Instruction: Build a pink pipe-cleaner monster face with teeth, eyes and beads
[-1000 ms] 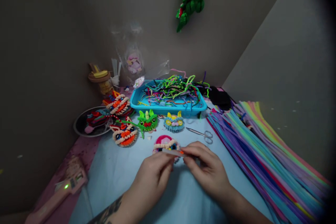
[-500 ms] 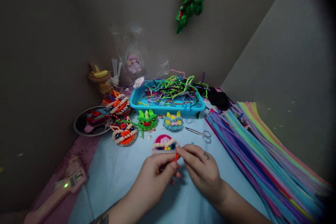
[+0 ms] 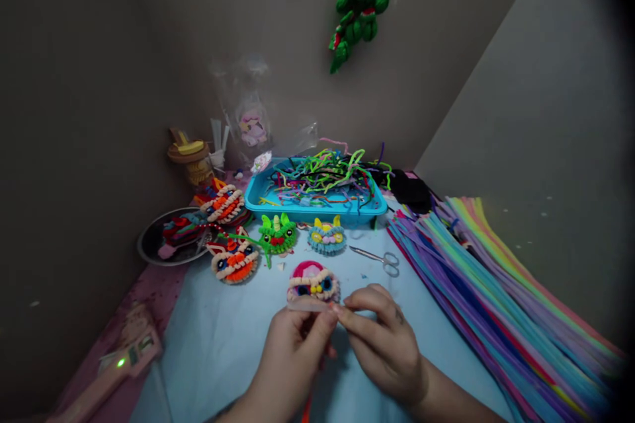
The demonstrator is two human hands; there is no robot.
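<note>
My left hand [image 3: 292, 353] is closed around a pale, flat strip [image 3: 308, 305], which points left across the fingers. The thumb and forefinger of my right hand [image 3: 384, 337] pinch at the strip's right end, where a speck of orange shows. An orange pipe cleaner [image 3: 307, 408] hangs below my left hand; most of it is hidden by the fingers. Just beyond the strip lies a pink and cream lion-head piece [image 3: 313, 279] with dark blue eyes and a yellow nose. Small scissors [image 3: 377, 258] rest on the blue table cover [image 3: 213, 344], beyond my right hand.
Finished heads in green [image 3: 278, 236], light blue [image 3: 326, 238] and orange [image 3: 235, 261] sit farther back. Behind them stands a blue tray [image 3: 317, 213] of pipe cleaner scraps. Long pipe cleaners [image 3: 496, 304] spread along the right. A pink glue gun [image 3: 114, 363] lies at the left.
Both hands have come slightly nearer to me, and the strip now sits clear of the pink head. The orange pipe cleaner, earlier visible between my fingertips, now dangles under my left hand.
</note>
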